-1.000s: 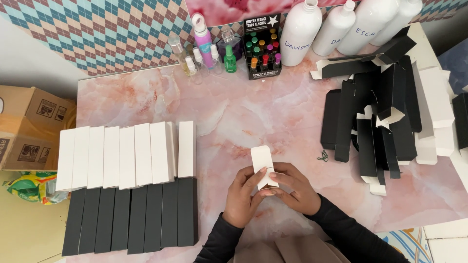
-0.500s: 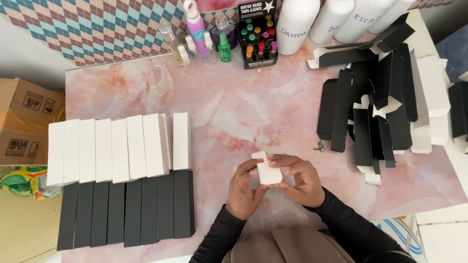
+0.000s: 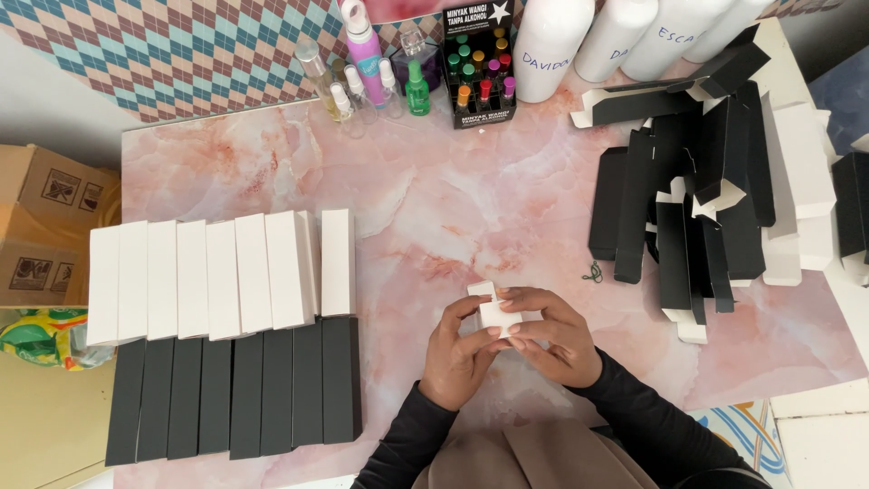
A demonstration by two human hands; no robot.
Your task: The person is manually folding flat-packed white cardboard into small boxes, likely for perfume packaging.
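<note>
You worked at a pink marble-patterned table (image 3: 434, 208), the biggest thing in view, backed by a diamond-checked cloth (image 3: 181, 54). To your right lay a loose heap of flat black cartons (image 3: 697, 190) with white undersides showing, several overlapping and tilted. To your left stood a neat row of folded white boxes (image 3: 217, 276) set side by side, and just below it, touching, a row of folded black boxes (image 3: 235, 385). A brown cardboard box (image 3: 45, 226) sat off the table's left edge. Along the far edge stood large white bottles (image 3: 552, 41), a black display box of small coloured vials (image 3: 478, 63), and a few little spray bottles (image 3: 362, 72).

Your left hand (image 3: 457, 358) and right hand (image 3: 552, 340) met near the table's front edge, both closed around a small white box (image 3: 493, 312), held above the surface with one end flap standing up. Your left fingers (image 3: 471, 342) wrapped its near side; your right fingers (image 3: 525, 297) curled over the top, pinching narrowly.

I judged the main risk to be creasing: with both grips so tight on thin card, a hard squeeze could have buckled a wall or bent the raised flap wrongly. A slip could also have dropped the box, and a wide right elbow might have nudged the unstable black heap.
</note>
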